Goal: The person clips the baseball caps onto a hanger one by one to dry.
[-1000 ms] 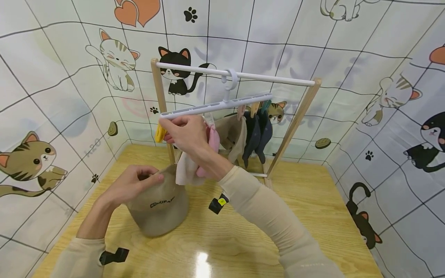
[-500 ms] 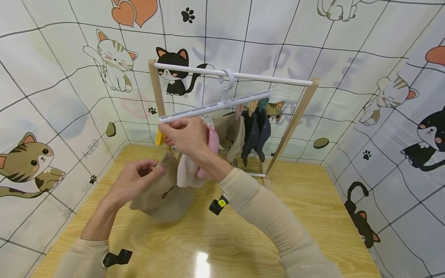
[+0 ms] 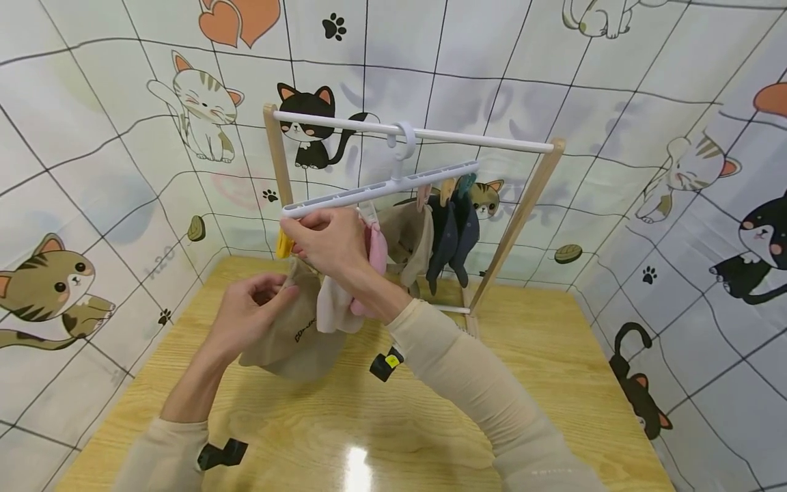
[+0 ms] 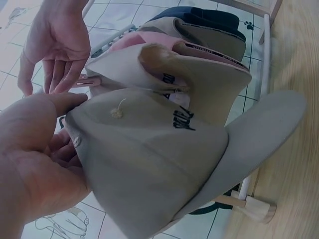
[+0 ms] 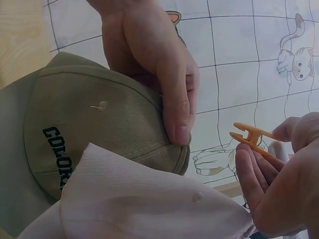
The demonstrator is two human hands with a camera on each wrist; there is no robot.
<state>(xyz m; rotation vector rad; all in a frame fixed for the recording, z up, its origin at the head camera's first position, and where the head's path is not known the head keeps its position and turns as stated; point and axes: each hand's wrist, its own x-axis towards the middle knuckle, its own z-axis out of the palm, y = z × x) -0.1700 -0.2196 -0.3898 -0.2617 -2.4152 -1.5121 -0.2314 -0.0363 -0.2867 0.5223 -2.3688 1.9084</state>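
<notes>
In the head view my left hand (image 3: 249, 311) pinches an olive-khaki baseball cap (image 3: 285, 352) by its crown, brim downward. Dark lettering runs across the cap's front. My right hand (image 3: 335, 239) is at the left end of a pale lilac hanger (image 3: 381, 189), gripping a yellow clothespin (image 3: 284, 244). The right wrist view shows this clothespin (image 5: 254, 138) squeezed between thumb and fingers, its jaws spread toward the cap and apart from it. Right beside the held cap hangs a cream cap (image 3: 335, 307), partly behind my right arm.
Pink (image 3: 377, 251), beige (image 3: 408, 236) and navy (image 3: 453, 236) caps hang from clothespins (image 3: 447, 190) along the hanger. The hanger hooks over the white bar (image 3: 492, 140) of a wooden rack (image 3: 519, 212). It tilts down to the left. The rack stands on a wooden table (image 3: 553, 369).
My left hand has lifted the olive-khaki cap and carried it rightward, nearer to the yellow clothespin, turning it on the way. The hanger's left end dipped slightly; my right hand stayed there.
</notes>
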